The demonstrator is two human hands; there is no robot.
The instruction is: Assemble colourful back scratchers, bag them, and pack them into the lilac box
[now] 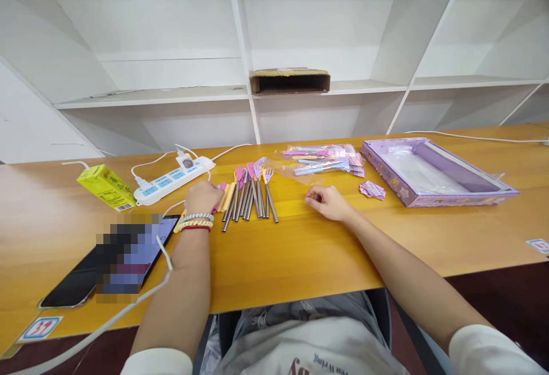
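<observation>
My left hand (203, 198) rests at the pink and yellow handle pieces (226, 196), its fingertips hidden behind the hand. Just right of it lie several metal rods with pink, purple and yellow claw-shaped ends (253, 192), side by side on the table. My right hand (323, 202) hovers over or rests on the table right of the rods, fingers curled together, and whether something small is between them cannot be made out. Behind it are clear bags of similar coloured pieces (326, 159). Small purple printed cards (372, 190) lie in a pile to its right.
An open purple box (461, 199) stands at the right. At the left are a white power strip (171, 180), a yellow drink carton (106, 187) and two phones (72, 275); a white cable crosses my left forearm's side. White shelves with a cardboard box (290, 82) rise behind.
</observation>
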